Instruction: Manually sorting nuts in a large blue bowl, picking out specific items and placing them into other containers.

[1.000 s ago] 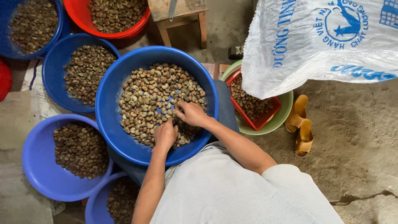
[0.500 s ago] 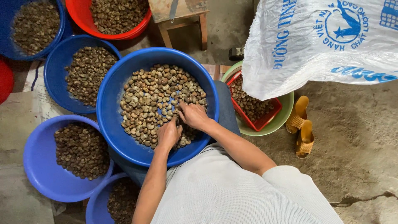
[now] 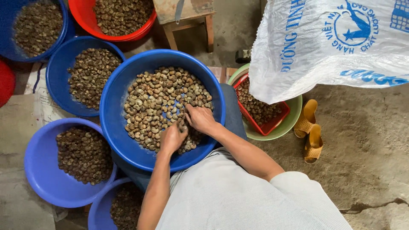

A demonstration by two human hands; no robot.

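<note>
At frame centre, my left hand (image 3: 171, 137) and right hand (image 3: 200, 119), fingers curled together, pick through tan kidney-shaped cashew nuts (image 3: 153, 100) in the large round blue plastic basin (image 3: 111, 106); sorting step, apparently requiring a pinch next.

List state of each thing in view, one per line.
Big blue basin: on the lap, holds pale nuts, blue bottom showing in gaps.
Left hand: in the nuts, fingers curled.
Right hand: on the nuts, fingers down.
Red tray: tilted in the green bowl, part filled.
White sack: overhangs the tray.
Sandals: on the floor, unworn.
Red basin: nearly full.
</note>
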